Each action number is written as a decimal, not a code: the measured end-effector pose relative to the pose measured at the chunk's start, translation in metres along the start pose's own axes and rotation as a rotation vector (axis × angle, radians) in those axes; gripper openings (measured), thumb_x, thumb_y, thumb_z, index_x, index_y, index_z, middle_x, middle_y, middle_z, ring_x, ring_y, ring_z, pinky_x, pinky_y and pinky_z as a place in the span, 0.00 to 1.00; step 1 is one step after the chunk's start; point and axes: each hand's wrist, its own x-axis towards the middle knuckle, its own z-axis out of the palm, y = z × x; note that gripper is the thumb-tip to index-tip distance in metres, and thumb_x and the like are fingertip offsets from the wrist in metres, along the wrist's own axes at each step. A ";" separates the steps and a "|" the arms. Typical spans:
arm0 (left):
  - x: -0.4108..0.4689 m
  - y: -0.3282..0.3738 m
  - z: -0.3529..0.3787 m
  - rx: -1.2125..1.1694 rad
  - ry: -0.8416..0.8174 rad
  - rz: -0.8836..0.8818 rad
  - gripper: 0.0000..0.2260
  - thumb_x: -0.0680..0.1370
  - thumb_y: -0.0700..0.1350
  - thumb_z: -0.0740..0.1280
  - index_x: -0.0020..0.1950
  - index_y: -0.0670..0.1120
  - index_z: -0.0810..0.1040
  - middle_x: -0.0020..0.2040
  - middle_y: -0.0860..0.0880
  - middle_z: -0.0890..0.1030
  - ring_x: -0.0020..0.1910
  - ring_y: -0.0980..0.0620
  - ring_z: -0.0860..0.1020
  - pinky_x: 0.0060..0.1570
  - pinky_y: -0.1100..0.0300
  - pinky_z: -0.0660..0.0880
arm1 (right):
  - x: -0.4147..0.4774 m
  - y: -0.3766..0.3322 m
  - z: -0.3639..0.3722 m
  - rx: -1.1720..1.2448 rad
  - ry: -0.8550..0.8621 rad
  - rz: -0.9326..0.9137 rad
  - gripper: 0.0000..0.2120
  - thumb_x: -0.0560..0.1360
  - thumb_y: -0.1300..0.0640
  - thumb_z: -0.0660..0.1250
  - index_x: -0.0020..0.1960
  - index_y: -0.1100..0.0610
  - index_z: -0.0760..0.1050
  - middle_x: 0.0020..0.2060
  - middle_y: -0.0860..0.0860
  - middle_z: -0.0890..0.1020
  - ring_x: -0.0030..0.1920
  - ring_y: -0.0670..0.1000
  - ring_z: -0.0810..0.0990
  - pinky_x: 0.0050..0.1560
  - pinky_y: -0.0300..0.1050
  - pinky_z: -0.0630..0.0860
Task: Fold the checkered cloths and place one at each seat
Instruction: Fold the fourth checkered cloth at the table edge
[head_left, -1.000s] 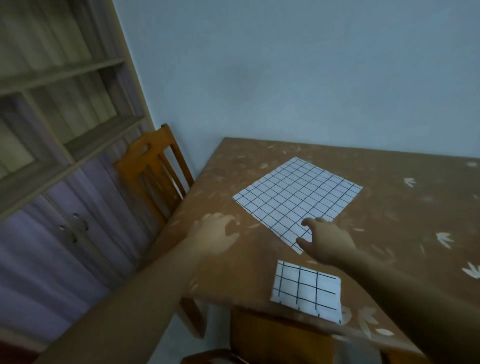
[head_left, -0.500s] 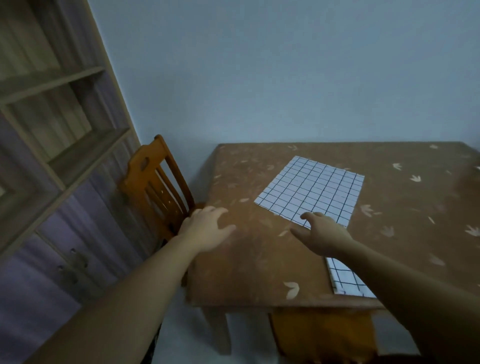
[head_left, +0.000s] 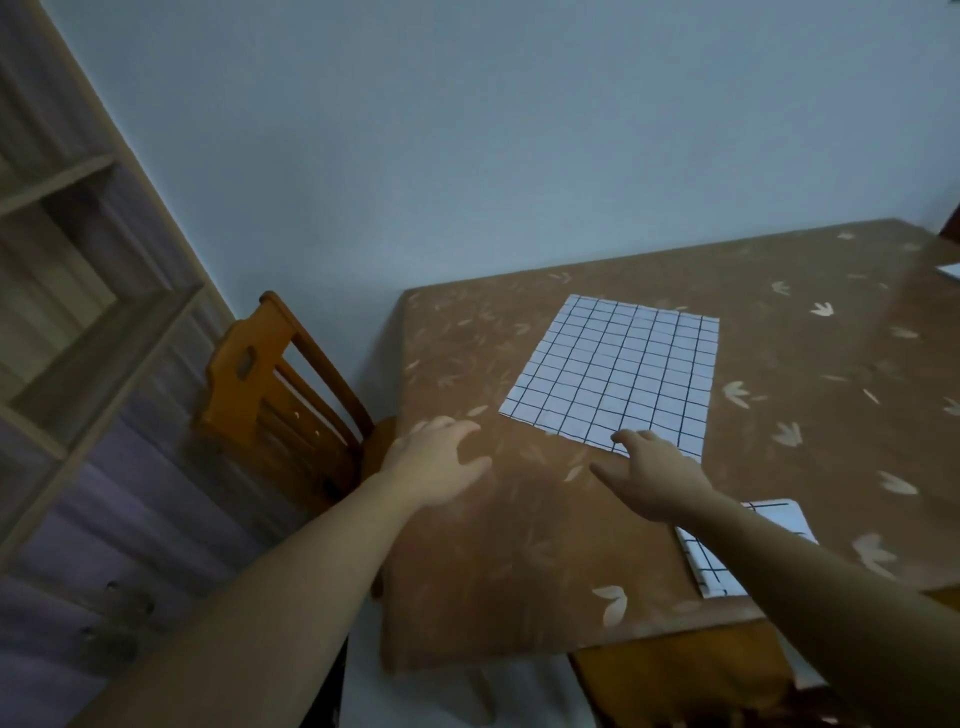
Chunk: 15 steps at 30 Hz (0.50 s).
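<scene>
At far left, I see a wooden shelf unit (head_left: 78, 291) against the wall; its open compartments show nothing I can make out, and the cabinet doors (head_left: 104, 587) below are closed. Just right of it, an orange wooden chair (head_left: 270, 395) stands at the table's left end, its back near the table edge.

My left hand (head_left: 436, 467) hovers over the table's near-left corner, fingers spread wide, holding nothing. The table (head_left: 519, 571) wears a brown covering printed with pale leaf shapes and sits close to a plain pale blue wall (head_left: 519, 130).

My right hand (head_left: 654, 478) reaches out open and loose, empty, its fingertips at the near edge of the unfolded checkered cloth (head_left: 618, 369); whether they touch it I cannot tell. That cloth, white with a dark grid, lies flat toward the table's middle.

Nearer and further right, a folded checkered cloth (head_left: 711, 566) lies by the table's near edge, partly hidden under my right forearm, above the seat of a second orange chair (head_left: 675, 680) tucked beneath the table.

At the far right edge, a sliver of something white (head_left: 950, 270) rests on the table, too cropped to identify.
</scene>
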 end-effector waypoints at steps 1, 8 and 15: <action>0.006 0.000 0.000 0.004 -0.011 0.014 0.25 0.78 0.62 0.60 0.74 0.57 0.64 0.75 0.52 0.66 0.73 0.47 0.64 0.69 0.48 0.63 | 0.003 -0.001 0.001 0.001 0.002 0.005 0.30 0.77 0.36 0.57 0.73 0.52 0.64 0.70 0.52 0.70 0.68 0.56 0.71 0.66 0.59 0.69; 0.063 -0.013 0.001 0.024 -0.072 0.126 0.26 0.78 0.63 0.60 0.75 0.58 0.63 0.76 0.53 0.63 0.73 0.47 0.63 0.70 0.46 0.63 | 0.032 -0.005 0.004 0.033 0.023 0.110 0.31 0.77 0.36 0.58 0.73 0.53 0.64 0.70 0.51 0.71 0.68 0.55 0.71 0.66 0.58 0.69; 0.144 -0.034 0.010 0.016 -0.141 0.267 0.26 0.78 0.61 0.61 0.75 0.56 0.64 0.75 0.51 0.65 0.72 0.47 0.64 0.69 0.46 0.64 | 0.050 -0.016 0.021 0.085 0.048 0.267 0.30 0.75 0.38 0.62 0.72 0.52 0.66 0.70 0.51 0.70 0.68 0.54 0.71 0.66 0.54 0.70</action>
